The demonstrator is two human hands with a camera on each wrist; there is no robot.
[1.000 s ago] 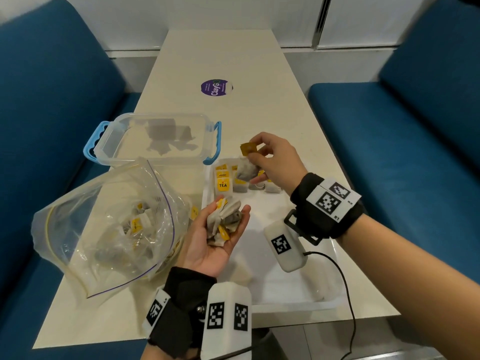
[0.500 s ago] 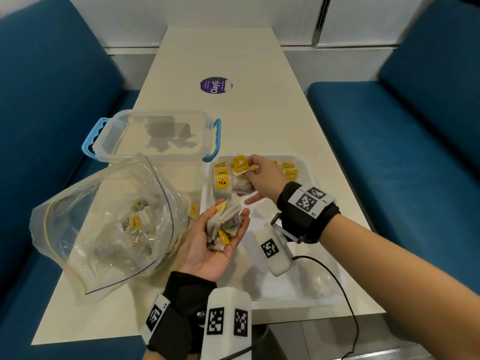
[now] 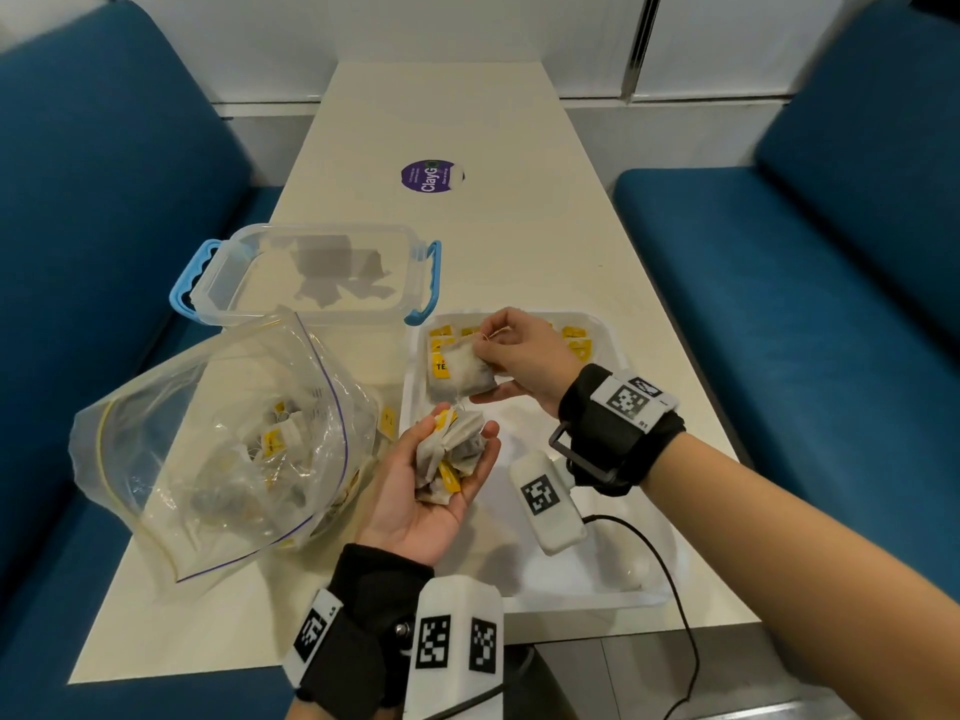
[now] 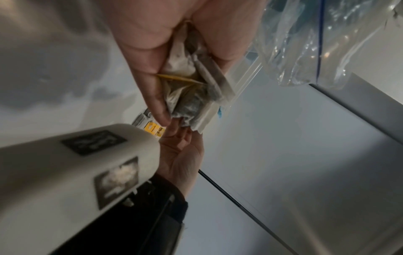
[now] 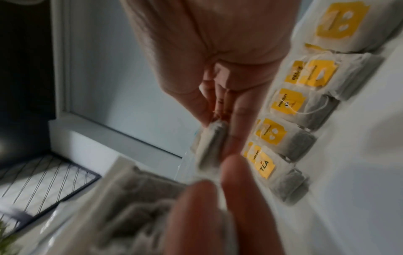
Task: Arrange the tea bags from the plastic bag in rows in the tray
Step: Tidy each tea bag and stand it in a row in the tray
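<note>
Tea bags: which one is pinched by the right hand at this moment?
The single tea bag held up over the tray's far row; the right hand pinches it, while the others lie flat or bunched in the left hand.

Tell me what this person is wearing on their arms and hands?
Both hands are bare. Each wrist wears a black fabric band carrying white tags with black square-pattern markers. A white camera block, also marked, hangs from each; a black cable trails from the right one. No sleeves.
</note>
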